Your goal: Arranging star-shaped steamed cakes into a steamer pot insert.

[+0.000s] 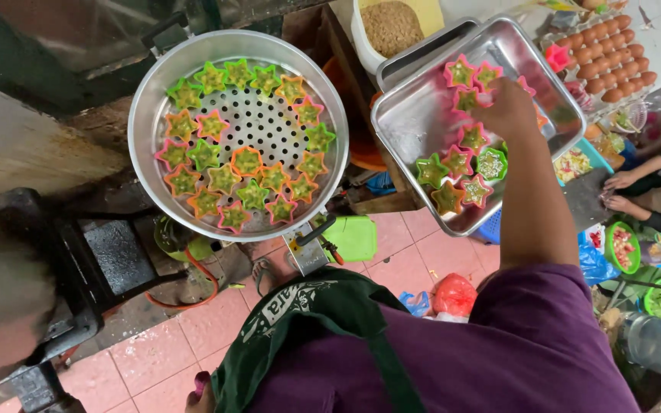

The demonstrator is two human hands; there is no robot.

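Observation:
My right hand (508,105) reaches into a rectangular metal tray (415,122) and closes its fingers on a star-shaped mould near the tray's far side. Several pink, orange and green star moulds (457,162) filled with a green mixture lie in that tray. To the left stands a round perforated steamer pan (147,99) with several filled star moulds (248,160) set out in it. My left hand is not in view. I wear a purple top and a dark green apron (307,329).
A white tub of brown grains (392,27) stands behind the tray. An egg carton (610,57) sits at the upper right. Another person's hands (617,191) work at the right beside green bowls (621,246). Pink floor tiles (162,344) lie below, with a dark burner stand (101,260) at left.

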